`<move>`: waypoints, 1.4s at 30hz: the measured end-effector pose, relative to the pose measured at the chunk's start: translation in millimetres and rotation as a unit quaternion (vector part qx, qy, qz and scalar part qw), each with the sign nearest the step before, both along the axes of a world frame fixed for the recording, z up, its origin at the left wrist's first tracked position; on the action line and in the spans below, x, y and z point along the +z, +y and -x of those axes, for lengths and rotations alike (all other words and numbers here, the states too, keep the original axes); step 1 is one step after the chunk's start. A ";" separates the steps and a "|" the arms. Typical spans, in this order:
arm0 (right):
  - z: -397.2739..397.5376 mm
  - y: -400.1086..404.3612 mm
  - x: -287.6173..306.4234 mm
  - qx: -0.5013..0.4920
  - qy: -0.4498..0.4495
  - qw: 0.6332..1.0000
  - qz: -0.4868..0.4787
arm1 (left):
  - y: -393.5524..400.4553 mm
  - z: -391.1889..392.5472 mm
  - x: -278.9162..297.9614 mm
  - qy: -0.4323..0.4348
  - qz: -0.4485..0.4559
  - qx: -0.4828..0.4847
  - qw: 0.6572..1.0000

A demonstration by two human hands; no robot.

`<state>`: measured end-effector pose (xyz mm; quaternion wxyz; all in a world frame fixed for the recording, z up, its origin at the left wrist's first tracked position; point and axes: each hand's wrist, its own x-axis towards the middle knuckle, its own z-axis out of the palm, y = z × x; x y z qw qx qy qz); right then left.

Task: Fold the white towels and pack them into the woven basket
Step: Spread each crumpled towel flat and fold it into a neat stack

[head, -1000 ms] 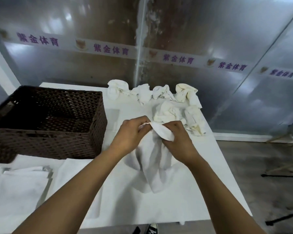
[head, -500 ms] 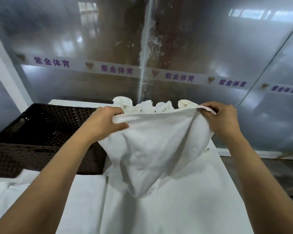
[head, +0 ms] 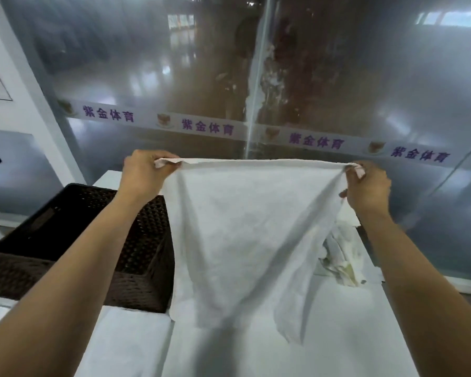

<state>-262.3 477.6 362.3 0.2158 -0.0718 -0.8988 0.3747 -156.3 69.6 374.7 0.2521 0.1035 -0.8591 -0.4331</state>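
Hanging in the air between my two raised hands is a thin white cloth towel (head: 242, 227), stretched flat along its top edge and falling loose below, with its lower corners reaching down close to the white table top (head: 324, 349). My left hand (head: 143, 174) is closed around the top left corner of the white towel, with the fingers curled over the bunched cloth. My right hand (head: 367, 189) pinches the top right corner in the same way, thumb and fingers pressed together on the fabric. Both arms are stretched forward, well apart from each other.

Behind my left forearm stands the dark brown woven rectangular basket (head: 74, 240), on the left part of the table; I cannot tell what lies inside it. Near the lower left, flat white cloths (head: 125, 341) lie on the table in front of the basket. On the right, behind the hanging towel, a crumpled heap of white towels (head: 343, 254) with some yellowish marks lies on the table. Beyond the table is a glossy grey wall panel with a pale strip of purple characters (head: 207, 127).
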 end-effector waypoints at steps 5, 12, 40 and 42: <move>82.8 -20.1 37.8 0.021 0.029 0.952 0.303 | 13.4 79.5 27.2 0.046 -0.322 0.054 0.944; 96.0 2.8 111.5 0.053 0.233 0.933 0.268 | 20.8 106.8 79.4 0.208 -0.308 -0.027 0.928; -265.5 92.7 -212.2 -0.004 0.026 0.978 0.209 | 83.7 -230.6 -227.4 -0.118 -0.188 -0.139 0.965; -294.1 98.0 -229.2 -0.020 -0.018 0.976 0.216 | 90.7 -257.9 -243.2 -0.161 -0.218 -0.123 0.955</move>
